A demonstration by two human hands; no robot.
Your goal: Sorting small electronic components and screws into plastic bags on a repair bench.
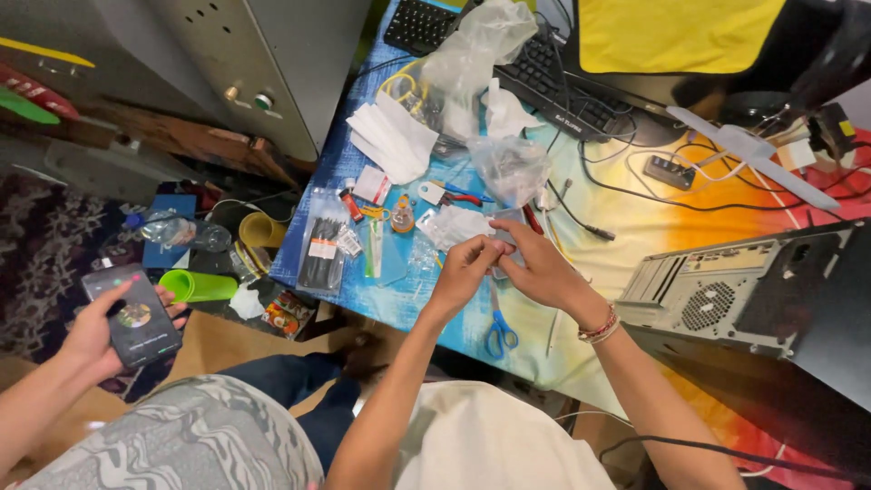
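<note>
My left hand (pixel 464 266) and my right hand (pixel 535 263) meet over the near part of a colourful table (pixel 635 227). Both pinch a small grey flat object (pixel 505 238) between the fingertips; most of it is hidden by the fingers. A red bead bracelet (pixel 599 328) sits on my right wrist. Blue-handled scissors (pixel 497 332) lie just below my hands at the table's edge. Small clear plastic bags (pixel 454 224) lie right beside my left hand.
A computer case (pixel 744 286) lies on its side at the right. A black keyboard (pixel 544 63), crumpled plastic bags (pixel 508 168), cables and white papers (pixel 395 136) fill the far side. At the left, another person's hand holds a phone (pixel 134 315). Green cups (pixel 200 286) stand on the floor.
</note>
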